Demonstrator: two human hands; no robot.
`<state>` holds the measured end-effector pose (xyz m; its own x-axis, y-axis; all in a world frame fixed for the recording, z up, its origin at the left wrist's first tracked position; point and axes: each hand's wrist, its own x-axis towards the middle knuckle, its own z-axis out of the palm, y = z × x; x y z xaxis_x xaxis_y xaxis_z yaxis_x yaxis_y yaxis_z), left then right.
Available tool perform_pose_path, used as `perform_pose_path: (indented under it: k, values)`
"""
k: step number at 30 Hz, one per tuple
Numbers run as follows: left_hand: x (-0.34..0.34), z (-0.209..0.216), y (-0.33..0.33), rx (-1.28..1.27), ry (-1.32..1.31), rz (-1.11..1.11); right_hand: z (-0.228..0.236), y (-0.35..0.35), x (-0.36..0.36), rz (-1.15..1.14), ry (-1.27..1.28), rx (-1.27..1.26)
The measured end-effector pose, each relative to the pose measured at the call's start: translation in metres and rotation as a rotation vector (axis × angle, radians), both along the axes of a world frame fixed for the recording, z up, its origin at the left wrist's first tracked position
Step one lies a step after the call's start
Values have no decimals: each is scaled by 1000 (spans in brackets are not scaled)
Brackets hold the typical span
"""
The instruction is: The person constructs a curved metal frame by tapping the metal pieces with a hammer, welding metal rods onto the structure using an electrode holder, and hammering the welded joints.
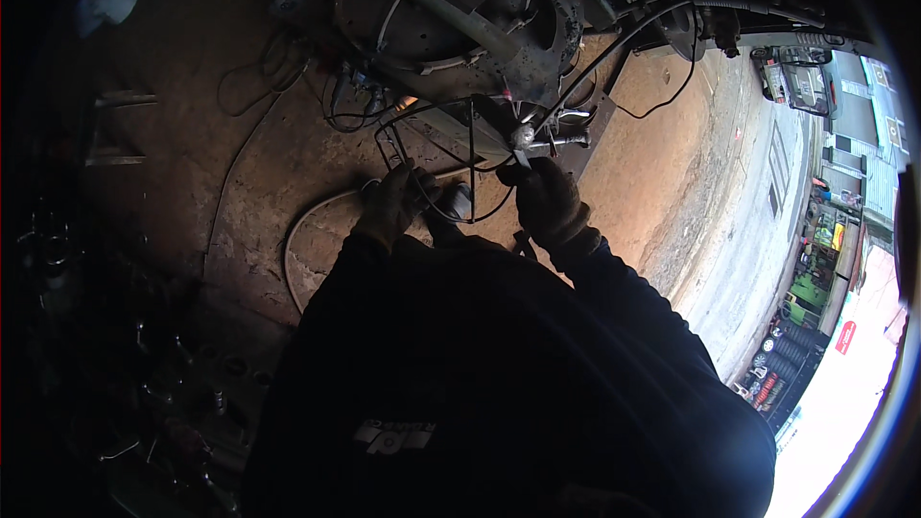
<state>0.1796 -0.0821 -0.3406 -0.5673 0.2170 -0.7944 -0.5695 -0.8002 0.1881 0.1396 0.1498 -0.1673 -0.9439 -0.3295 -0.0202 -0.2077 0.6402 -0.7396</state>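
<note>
Here, the gloved right hand [549, 200] pinches a short pale strip [521, 160] jutting past its fingertips. Between both hands sits a black rod frame [471, 146]; the left hand [389, 203] meets its edge, grip too dark to tell. Left of that hand, a hose [288, 247] curves.

Floor [168, 216] stained; a thin cable [226, 190] trails across it at left. Metal tools [220, 403], lower left, lie in shadow. Road [753, 230] at right; vehicle [804, 84] at its upper end. Tyres [792, 353] and red sign [845, 336] stand beyond.
</note>
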Motion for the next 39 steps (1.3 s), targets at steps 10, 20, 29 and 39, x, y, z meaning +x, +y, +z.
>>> perform_pose_path:
  k: [10, 20, 29, 39]
  values:
    - [4, 6, -1, 9, 114, -14, -14, 3, 2, -129, -134, -153]
    - [7, -3, -4, -20, 80, -14, -1, 1, 7, -131, -206, -92]
    - [8, -6, -7, -12, 94, -34, 4, -2, 4, -133, -190, -255]
    - [7, 5, -11, -30, 62, -40, -9, 0, 12, -82, -11, -271]
